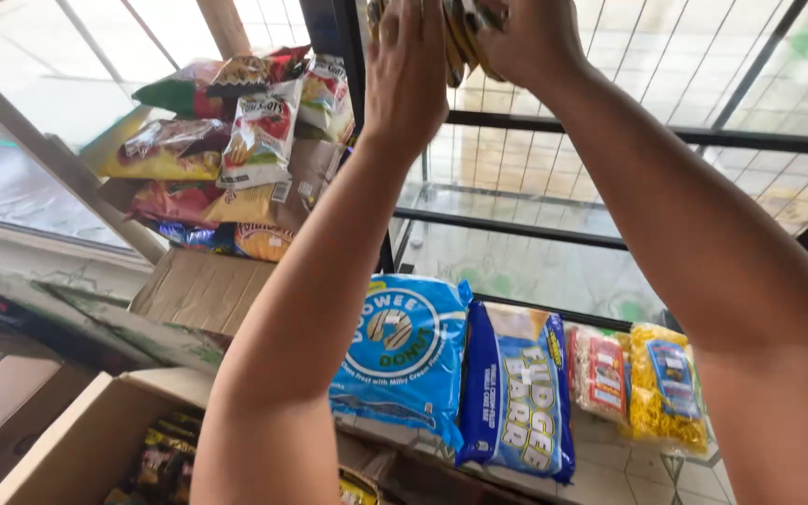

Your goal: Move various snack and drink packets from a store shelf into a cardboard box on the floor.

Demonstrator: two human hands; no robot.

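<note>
Both arms raised toward the top edge of the view. Left hand [407,70] and right hand [533,36] closed together on a bunch of small packets [465,33], yellow and dark, held high against a black frame [334,37]; fingertips partly cut off at the top, so the exact hold on each packet cannot be told. Packets pinched between the two hands, left palm flat on the near side, right fingers wrapped around the far side. Below and left of the grip, a heap of snack bags [236,150] piled on a cardboard box [200,290], red, yellow and white among them. Well below the grip, between the forearms, a blue donut pack [404,355] lying just beside a darker blue bar pack [516,393], touching along their edges. Right of those, a red-and-white bag [598,374] and a yellow noodle bag [668,388], side by side on a tiled counter [628,472]. Far below and left, an open carton [77,440] with dark wrapped packs [165,458] inside. Behind the grip, wire grating [666,65] and glass.
</note>
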